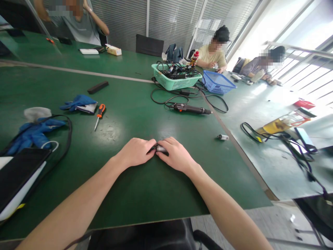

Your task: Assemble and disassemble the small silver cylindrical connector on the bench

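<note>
My left hand (135,152) and my right hand (175,154) meet over the green work mat (145,194). Between their fingers they hold a small dark metal cylinder (160,149), mostly hidden by my fingers. An orange-handled screwdriver (100,114) lies to the far left of my hands. A short silver-and-white cylinder (223,137) lies near the mat's right edge. Farther ahead rests a black electric screwdriver (189,109) with its cord.
A green basket (174,81) full of cables and a blue basket (217,82) stand ahead. Blue gloves (79,103) and a black tablet-like case (20,177) lie left. Several co-workers (213,52) sit around the far tables.
</note>
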Demonstrator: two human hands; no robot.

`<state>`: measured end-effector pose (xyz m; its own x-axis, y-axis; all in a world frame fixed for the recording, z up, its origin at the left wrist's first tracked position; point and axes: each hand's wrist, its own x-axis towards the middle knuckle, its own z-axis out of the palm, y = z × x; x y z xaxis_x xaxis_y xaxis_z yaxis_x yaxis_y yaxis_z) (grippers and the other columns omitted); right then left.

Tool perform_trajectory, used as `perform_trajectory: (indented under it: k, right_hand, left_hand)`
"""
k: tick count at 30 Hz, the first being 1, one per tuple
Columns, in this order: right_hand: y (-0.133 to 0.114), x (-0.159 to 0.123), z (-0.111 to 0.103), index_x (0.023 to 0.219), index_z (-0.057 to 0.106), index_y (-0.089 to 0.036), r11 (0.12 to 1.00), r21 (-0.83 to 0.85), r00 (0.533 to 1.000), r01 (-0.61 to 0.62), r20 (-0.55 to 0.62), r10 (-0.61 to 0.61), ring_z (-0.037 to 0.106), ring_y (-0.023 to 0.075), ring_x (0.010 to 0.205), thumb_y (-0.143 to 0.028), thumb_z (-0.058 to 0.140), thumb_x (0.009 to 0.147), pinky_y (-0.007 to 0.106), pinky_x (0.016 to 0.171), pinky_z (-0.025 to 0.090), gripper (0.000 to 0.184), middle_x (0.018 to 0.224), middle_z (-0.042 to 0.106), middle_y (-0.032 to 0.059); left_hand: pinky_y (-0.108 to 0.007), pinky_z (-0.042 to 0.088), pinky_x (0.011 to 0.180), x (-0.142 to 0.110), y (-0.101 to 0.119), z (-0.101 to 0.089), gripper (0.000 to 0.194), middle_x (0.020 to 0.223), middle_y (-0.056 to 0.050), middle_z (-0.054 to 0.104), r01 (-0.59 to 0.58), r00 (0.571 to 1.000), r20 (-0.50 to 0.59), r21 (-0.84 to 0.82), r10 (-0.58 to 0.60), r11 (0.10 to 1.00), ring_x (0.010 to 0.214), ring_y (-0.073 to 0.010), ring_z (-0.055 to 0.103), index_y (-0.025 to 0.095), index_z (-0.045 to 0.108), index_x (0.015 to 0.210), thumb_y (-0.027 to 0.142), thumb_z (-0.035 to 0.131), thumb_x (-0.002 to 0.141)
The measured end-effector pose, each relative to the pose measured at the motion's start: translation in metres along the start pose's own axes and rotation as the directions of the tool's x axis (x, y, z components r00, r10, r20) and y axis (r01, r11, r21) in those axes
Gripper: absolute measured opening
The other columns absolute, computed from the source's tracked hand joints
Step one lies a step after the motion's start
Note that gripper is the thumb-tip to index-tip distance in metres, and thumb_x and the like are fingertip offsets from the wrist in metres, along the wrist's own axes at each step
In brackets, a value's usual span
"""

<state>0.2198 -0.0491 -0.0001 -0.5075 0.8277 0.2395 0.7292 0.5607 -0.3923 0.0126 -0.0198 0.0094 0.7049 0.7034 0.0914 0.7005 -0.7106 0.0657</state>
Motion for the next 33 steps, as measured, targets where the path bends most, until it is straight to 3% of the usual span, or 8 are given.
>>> perform_trajectory:
  k: [33]
  right_hand:
    - [-0.0017,-0.0007,0.0012,0.118,0.06,-0.02,1.0,0.011,1.0,-0.002,-0.011,0.003,0.056,0.0229,0.103,-0.025,0.058,0.091,0.037,0.093,0.048,0.027,0.105,0.066,0.0074]
  left_hand:
    - [-0.03,0.038,0.058,-0.0005,0.0018,-0.0028,0.019,0.079,-0.004,0.07,0.019,1.0,0.013,0.032,-0.02,0.999,0.07,-0.0219,0.068,0.021,0.056,0.093,0.035,0.042,0.094]
